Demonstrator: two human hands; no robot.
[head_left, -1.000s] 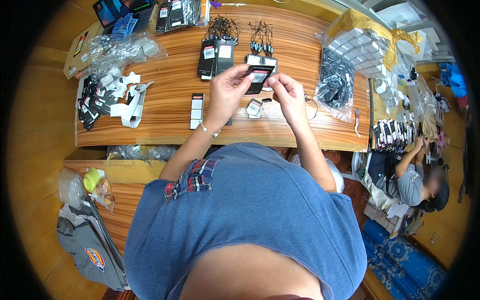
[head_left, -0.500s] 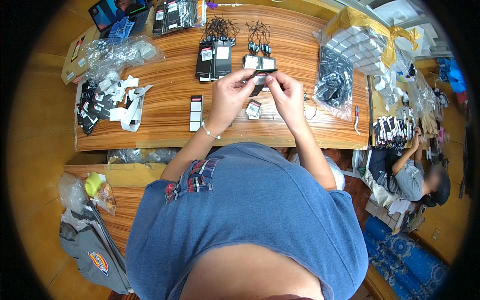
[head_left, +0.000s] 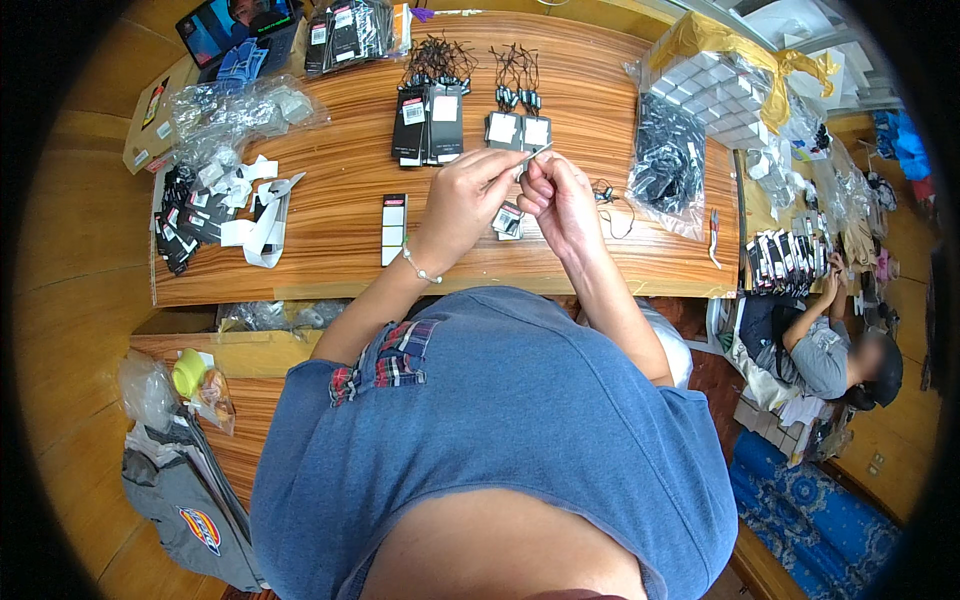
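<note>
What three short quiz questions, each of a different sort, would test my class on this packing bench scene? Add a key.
1. True or false: both hands meet over the wooden table.
2. Which wrist wears the beaded bracelet? A left, B right.
3. Fill in: the left hand and right hand pinch a small flat ____ between the fingertips.

Key: 1 true. 2 A. 3 card, seen nearly edge-on, so its face cannot be read.

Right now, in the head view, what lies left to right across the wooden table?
Heap of black-and-white tags → narrow black-and-white card strip → left hand → right hand → clear bag of black parts.
</note>
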